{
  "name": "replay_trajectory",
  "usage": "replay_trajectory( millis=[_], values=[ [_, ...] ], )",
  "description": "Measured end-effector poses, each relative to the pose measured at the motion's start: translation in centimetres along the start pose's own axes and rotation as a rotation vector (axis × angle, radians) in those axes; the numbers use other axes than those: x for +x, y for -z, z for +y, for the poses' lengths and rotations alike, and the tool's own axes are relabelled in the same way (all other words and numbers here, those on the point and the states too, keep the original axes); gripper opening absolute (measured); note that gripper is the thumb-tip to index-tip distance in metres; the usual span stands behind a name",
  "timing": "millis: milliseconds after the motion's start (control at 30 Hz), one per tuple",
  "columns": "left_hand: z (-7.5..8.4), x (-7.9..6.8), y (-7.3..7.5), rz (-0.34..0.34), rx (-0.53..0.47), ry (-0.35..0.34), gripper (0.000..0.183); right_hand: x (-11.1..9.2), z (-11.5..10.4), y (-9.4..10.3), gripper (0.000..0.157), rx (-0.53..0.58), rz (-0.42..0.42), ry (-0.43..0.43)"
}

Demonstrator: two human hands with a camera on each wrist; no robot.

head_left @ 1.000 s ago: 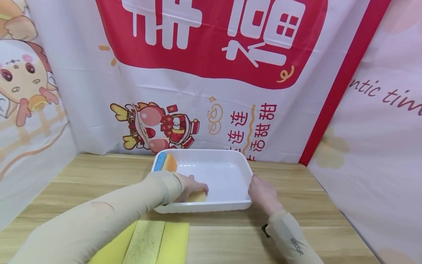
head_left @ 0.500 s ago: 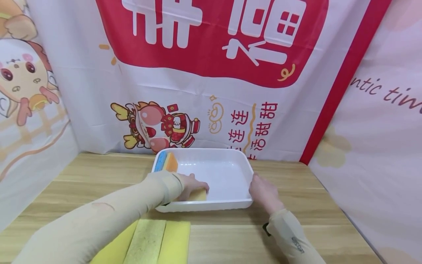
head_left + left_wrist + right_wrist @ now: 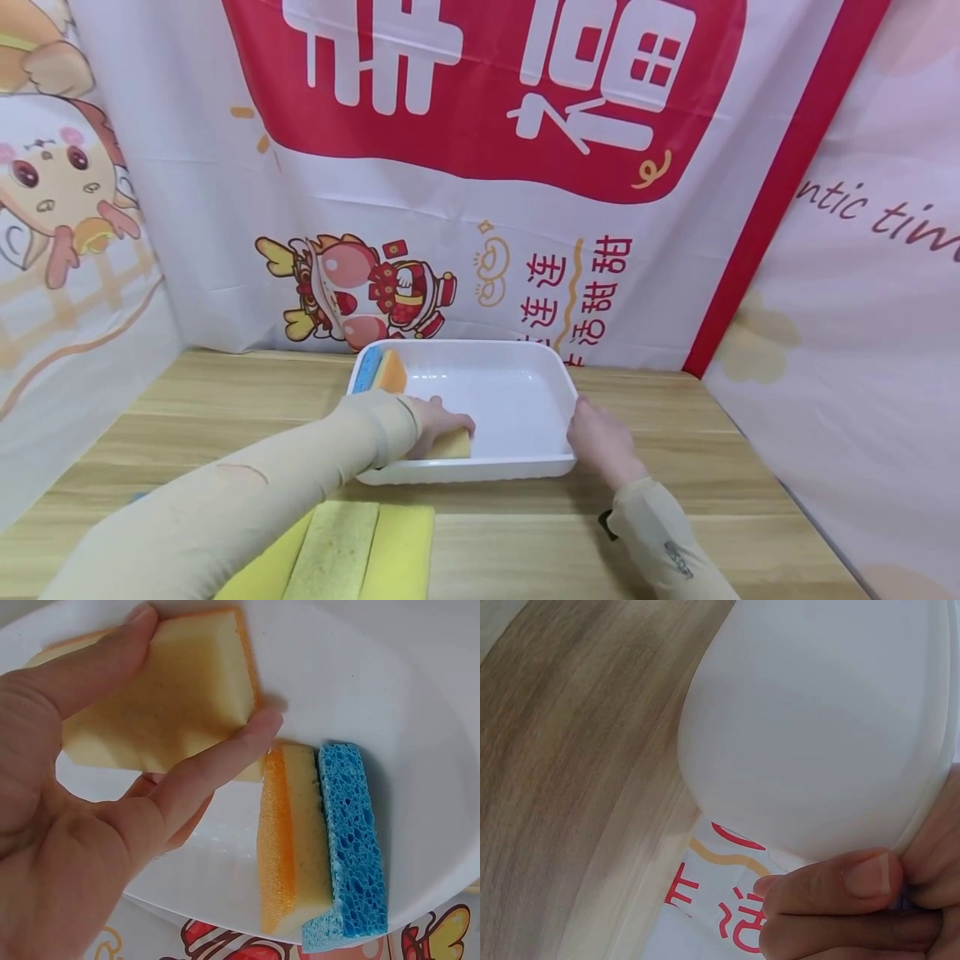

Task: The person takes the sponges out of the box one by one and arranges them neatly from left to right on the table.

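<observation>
Inside the white tray (image 3: 517, 408), my left hand (image 3: 431, 423) holds a pale yellow sponge (image 3: 169, 694) with a thin orange layer, near the tray's front wall. In the left wrist view, thumb and fingers lie around the sponge's edges. An orange-and-yellow sponge (image 3: 304, 832) and a blue sponge (image 3: 354, 840) stand side by side against the tray's left end. My right hand (image 3: 602, 442) grips the tray's right rim; in the right wrist view its fingers (image 3: 840, 889) are curled at the rim.
In front of the tray lie yellow pieces (image 3: 401, 550) with a paler strip (image 3: 333, 550) between them, partly hidden by the left sleeve (image 3: 225, 500). A bit of something blue (image 3: 138, 497) shows behind that sleeve. A printed cloth (image 3: 480, 200) hangs behind the wooden table (image 3: 660, 400).
Both hands stay in nearly the same places on the sponge and the tray. The left sleeve has shifted slightly, and a small blue patch shows beside it.
</observation>
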State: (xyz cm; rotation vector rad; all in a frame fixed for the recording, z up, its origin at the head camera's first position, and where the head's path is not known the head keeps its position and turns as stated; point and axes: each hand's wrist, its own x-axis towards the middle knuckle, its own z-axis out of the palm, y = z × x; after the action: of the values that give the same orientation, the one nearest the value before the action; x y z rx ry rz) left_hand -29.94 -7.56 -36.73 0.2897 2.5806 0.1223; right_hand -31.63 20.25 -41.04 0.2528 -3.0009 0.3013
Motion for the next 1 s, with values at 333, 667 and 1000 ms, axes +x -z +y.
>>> replay_trajectory(
  millis=[333,667,1000],
  values=[
    [-0.5,1.6,-0.5,0.000,0.042,-0.027,0.088,-0.1,0.0,-0.1,0.022,0.003,0.009,0.007],
    [-0.7,1.5,-0.5,-0.008,0.023,-0.034,0.086,-0.1,-0.1,-0.1,0.026,-0.007,0.005,0.009],
    [-0.1,0.3,-0.1,0.009,0.032,-0.026,0.081,0.1,0.0,-0.1,0.031,0.004,-0.013,-0.010]
  ],
)
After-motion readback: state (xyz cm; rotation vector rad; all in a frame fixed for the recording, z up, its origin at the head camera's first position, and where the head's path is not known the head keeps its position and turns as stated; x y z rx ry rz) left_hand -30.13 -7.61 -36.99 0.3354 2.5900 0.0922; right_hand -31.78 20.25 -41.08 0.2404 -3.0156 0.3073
